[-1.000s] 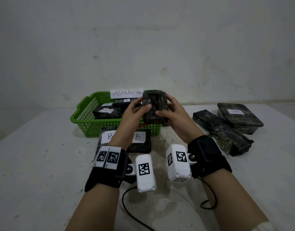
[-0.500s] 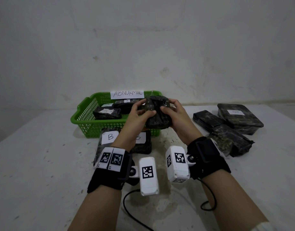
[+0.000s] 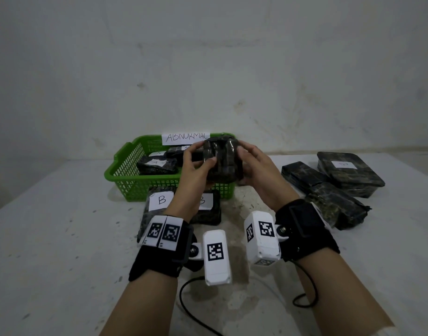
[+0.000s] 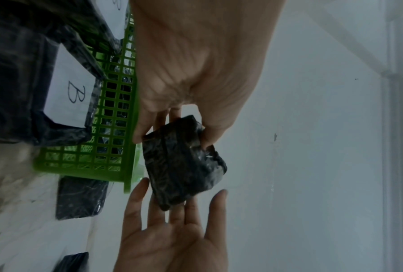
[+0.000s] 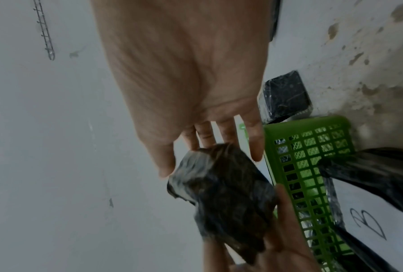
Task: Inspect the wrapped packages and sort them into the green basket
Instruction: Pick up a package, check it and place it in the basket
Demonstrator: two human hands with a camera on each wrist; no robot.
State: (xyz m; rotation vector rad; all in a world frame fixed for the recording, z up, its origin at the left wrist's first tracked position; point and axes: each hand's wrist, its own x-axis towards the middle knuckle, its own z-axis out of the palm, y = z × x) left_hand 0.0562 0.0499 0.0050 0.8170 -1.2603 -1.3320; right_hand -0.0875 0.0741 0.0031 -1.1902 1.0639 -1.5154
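Observation:
A dark, camouflage-patterned wrapped package (image 3: 222, 163) hangs in the air over the near right corner of the green basket (image 3: 116, 166). My left hand (image 3: 197, 163) pinches its left end between thumb and fingers (image 4: 207, 139). My right hand (image 3: 253, 166) lies against its other end with straight, spread fingers (image 4: 179, 211); its thumb (image 5: 165, 165) sits at a corner of the package (image 5: 224, 193). The basket carries a paper label reading ABNORMAL (image 3: 186, 138) and has a few wrapped packages (image 3: 157, 164) inside.
Two flat dark packages with B labels (image 3: 161, 201) lie right in front of the basket, partly under my left wrist. Three more wrapped packages (image 3: 348, 173) lie on the white table (image 3: 50, 238) at the right. A black cable (image 3: 184, 294) runs near my forearms. The wall is close behind.
The package has been turned over between my hands, from standing on end to lying tilted. My right hand's fingers have straightened along it.

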